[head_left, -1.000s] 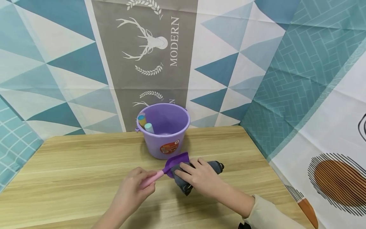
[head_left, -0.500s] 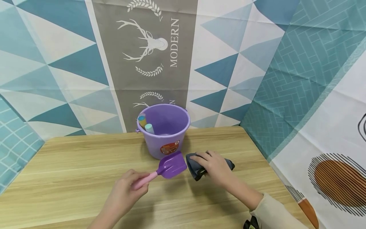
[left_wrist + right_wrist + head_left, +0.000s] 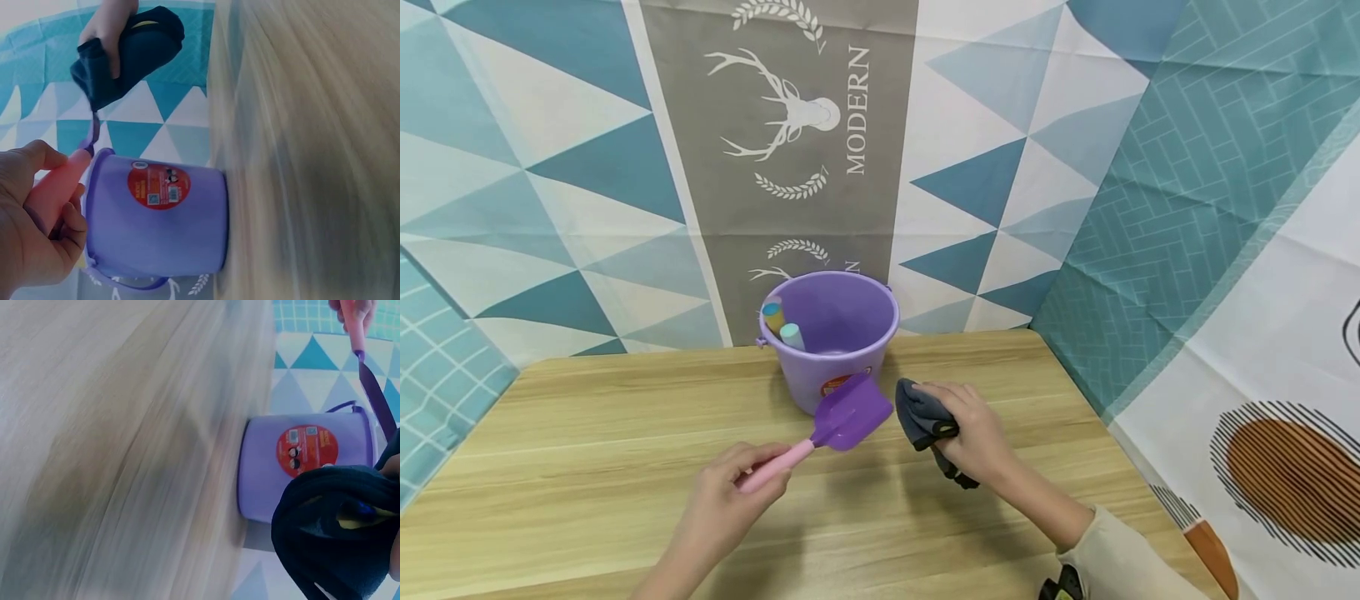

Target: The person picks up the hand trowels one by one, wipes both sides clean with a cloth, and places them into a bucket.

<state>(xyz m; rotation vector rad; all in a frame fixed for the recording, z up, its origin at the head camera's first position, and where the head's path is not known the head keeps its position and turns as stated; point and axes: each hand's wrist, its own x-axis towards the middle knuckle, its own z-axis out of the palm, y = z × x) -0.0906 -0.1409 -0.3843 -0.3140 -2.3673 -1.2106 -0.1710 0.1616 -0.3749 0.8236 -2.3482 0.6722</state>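
Note:
My left hand pinches the pink handle of a toy shovel. Its purple blade points up and right, overlapping the bucket's front in the head view. Just right of the blade, my right hand grips a bunched dark grey cloth with black edging, and part of it hangs below the fingers. In the right wrist view the cloth forms a loose fold with something yellow showing inside. Seen from the left wrist, the cloth hangs beyond the shovel's end. Palm and fingers hide part of it.
A purple bucket with a red label stands behind the hands, near the wooden table's back edge. Several capped, tube-like items lean inside its left side. Patterned sheets hang behind and to the right.
The cloth, earlier against the shovel blade, has moved right and away from it, and is now bunched differently in the right hand. The shovel has shifted left, its blade now higher.

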